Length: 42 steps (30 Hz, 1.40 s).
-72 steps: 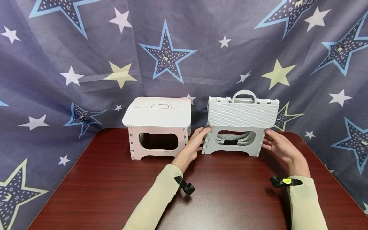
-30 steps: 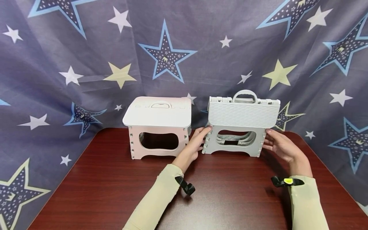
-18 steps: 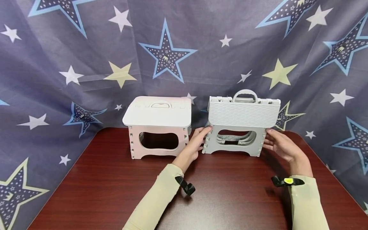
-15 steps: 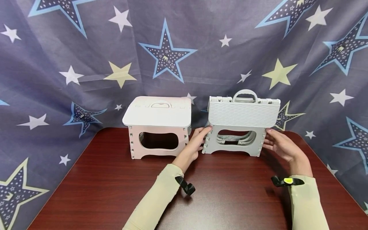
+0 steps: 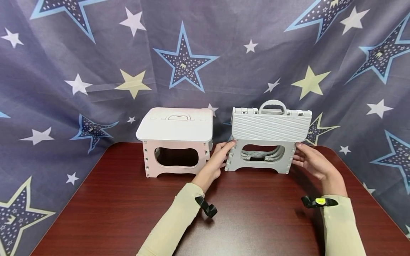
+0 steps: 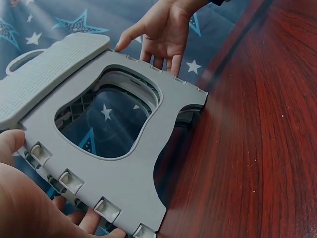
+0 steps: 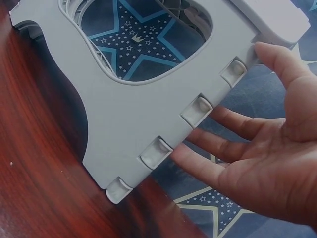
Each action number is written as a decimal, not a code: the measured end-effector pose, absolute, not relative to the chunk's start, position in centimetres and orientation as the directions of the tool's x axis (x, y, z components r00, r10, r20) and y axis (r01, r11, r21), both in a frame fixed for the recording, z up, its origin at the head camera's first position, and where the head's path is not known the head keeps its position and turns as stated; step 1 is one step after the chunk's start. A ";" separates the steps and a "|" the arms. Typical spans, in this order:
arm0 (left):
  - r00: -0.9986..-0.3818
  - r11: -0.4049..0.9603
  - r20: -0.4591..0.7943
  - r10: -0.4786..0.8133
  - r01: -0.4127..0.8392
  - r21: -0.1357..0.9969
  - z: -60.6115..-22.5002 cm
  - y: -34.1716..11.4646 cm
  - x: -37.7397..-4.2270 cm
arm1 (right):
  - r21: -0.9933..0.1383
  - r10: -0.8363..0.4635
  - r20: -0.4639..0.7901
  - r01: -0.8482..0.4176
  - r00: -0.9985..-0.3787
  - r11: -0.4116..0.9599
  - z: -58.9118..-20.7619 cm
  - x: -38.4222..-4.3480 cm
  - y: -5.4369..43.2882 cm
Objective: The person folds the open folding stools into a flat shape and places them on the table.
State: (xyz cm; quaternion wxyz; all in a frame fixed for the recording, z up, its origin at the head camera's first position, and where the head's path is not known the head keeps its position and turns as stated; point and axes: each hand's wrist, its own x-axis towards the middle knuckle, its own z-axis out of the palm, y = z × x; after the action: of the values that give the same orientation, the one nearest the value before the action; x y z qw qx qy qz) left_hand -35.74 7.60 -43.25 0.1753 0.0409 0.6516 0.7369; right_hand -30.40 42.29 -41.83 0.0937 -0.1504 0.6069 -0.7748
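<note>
A light grey folding stool [image 5: 269,127] stands half folded at the back right of the table, its handle loop raised above the ridge of the hinged top. My left hand [image 5: 215,163] grips its left side, thumb at the top corner of the leg panel. In the left wrist view the fingers [image 6: 90,221] of that hand reach behind the hinged edge. On the opposite side my right hand [image 5: 315,164] holds the other edge. Its thumb [image 7: 280,58] lies just under the seat, and the other fingers touch the side hinges lower down.
A pale pink folding stool [image 5: 174,131], fully unfolded with a flat top, stands to the left, close to my left forearm. Both stools are on a dark red wooden table [image 5: 121,213]. A star-printed curtain [image 5: 230,71] hangs right behind the table's far edge.
</note>
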 end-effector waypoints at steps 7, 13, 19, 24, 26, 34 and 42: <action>-0.936 -0.093 -0.177 0.305 -0.214 0.972 -43.2 7.7 -35.8 | -0.971 -0.297 0.093 -0.020 -0.950 -0.237 -41.6 -30.2 42.2; -0.938 -0.097 -0.180 0.297 -0.217 0.971 -43.2 7.7 -35.7 | -0.973 -0.275 0.070 -0.005 -0.959 -0.230 -41.4 -30.1 42.0; -0.942 -0.102 -0.182 0.283 -0.218 0.971 -43.2 7.8 -35.9 | -0.977 -0.253 0.057 -0.001 -0.966 -0.215 -41.3 -30.2 41.8; -0.943 -0.093 -0.179 0.281 -0.212 0.973 -43.3 7.8 -36.1 | -0.979 -0.212 0.042 0.002 -0.976 -0.203 -41.4 -30.2 41.5; -0.943 -0.090 -0.177 0.282 -0.210 0.974 -43.3 7.8 -36.2 | -0.980 -0.196 0.032 0.007 -0.980 -0.197 -41.4 -30.2 41.4; -0.944 -0.090 -0.179 0.278 -0.212 0.973 -43.3 7.9 -36.4 | -0.984 -0.146 -0.005 0.030 -0.989 -0.173 -41.3 -30.4 41.3; -0.946 -0.087 -0.181 0.270 -0.211 0.974 -43.3 7.8 -36.4 | -0.981 -0.171 -0.005 0.038 -0.985 -0.189 -41.2 -30.5 41.3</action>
State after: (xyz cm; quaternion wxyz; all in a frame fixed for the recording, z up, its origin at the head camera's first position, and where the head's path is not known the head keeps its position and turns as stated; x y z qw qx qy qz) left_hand -36.41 7.84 -43.28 0.1631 0.0225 0.6556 0.7369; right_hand -30.50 41.35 -41.23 0.0681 -0.0525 0.6332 -0.7692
